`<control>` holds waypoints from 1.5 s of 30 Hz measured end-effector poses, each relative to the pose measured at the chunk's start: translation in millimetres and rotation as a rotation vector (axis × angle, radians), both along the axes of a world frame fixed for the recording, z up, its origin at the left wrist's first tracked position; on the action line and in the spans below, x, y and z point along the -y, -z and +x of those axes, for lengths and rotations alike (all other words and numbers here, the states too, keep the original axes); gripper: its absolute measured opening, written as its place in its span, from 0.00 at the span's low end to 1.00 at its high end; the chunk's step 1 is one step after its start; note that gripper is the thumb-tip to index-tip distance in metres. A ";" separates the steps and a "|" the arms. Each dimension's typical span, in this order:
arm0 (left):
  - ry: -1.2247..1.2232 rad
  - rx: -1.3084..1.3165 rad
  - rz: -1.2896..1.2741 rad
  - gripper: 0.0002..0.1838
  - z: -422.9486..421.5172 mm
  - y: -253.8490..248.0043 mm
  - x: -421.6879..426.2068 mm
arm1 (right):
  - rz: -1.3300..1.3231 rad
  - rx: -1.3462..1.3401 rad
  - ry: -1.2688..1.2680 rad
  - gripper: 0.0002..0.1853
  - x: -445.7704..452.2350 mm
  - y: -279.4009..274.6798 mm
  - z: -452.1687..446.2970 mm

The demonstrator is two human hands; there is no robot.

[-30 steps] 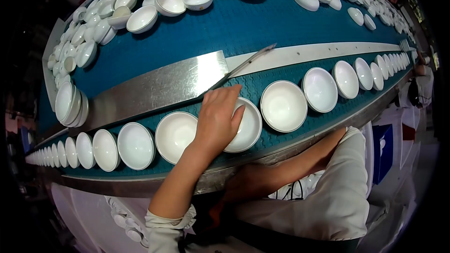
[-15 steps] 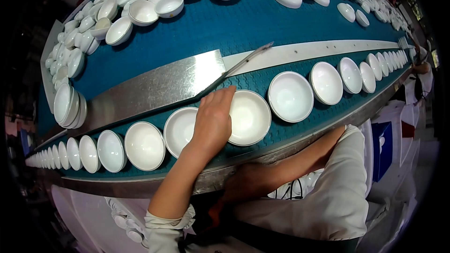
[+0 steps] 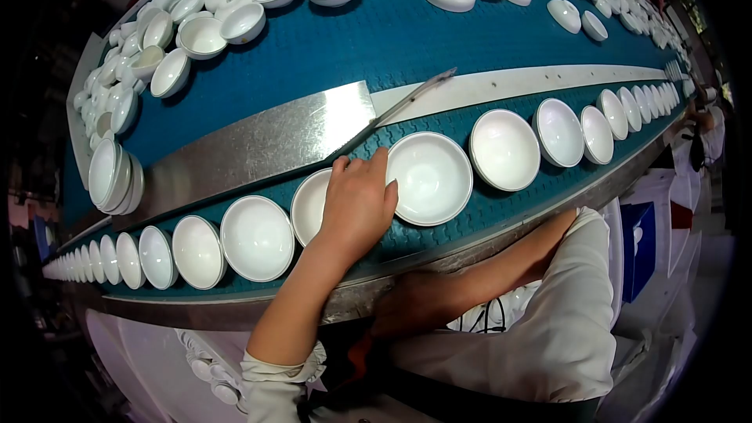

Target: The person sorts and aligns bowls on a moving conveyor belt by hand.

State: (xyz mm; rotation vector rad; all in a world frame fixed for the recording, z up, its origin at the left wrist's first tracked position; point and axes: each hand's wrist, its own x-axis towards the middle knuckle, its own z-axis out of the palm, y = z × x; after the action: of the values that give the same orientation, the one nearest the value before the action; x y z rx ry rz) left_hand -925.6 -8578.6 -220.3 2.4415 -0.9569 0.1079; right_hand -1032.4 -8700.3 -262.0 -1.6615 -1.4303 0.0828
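Observation:
My left hand (image 3: 359,207) reaches over the row of white bowls on the teal belt, back of the hand upward. Its fingers are slightly bent and the thumb stands apart. It partly covers one bowl (image 3: 313,202) on its left. The thumb side lies against or just in front of the rim of a larger-looking bowl (image 3: 431,180) on its right; I cannot tell if they touch. No bowl is seen gripped. My right hand (image 3: 411,305) rests low in shadow by the belt's near edge, fingers hidden.
A metal plate (image 3: 258,137) and white strip (image 3: 533,80) divide the belt lengthwise, with a thin rod (image 3: 415,95) angled across. Heaped bowls (image 3: 204,35) lie on the far side. A short bowl stack (image 3: 113,176) stands left. A blue bin (image 3: 638,251) is at right.
The bowls in the near row have shifted left past my left hand, and the far bowls drifted left too. My left hand stays almost in place, its thumb more spread. The right hand has not moved.

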 end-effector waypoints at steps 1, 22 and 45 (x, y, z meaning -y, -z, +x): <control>-0.029 -0.037 0.026 0.23 1.0 -1.4 2.4 | -0.002 -0.009 -0.004 0.06 4.3 0.9 0.1; -0.043 0.002 0.004 0.22 -7.5 8.3 112.3 | -0.031 0.006 0.005 0.07 110.7 5.3 -8.2; -0.066 0.003 0.008 0.20 -12.2 13.1 227.8 | -0.032 -0.015 0.026 0.06 235.1 14.1 -19.7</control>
State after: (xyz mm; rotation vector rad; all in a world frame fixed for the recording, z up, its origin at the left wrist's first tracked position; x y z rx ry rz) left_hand -937.8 -8806.4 -233.4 2.4811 -0.8795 0.1306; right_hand -1052.1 -8935.4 -276.1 -1.7017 -1.4027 0.1044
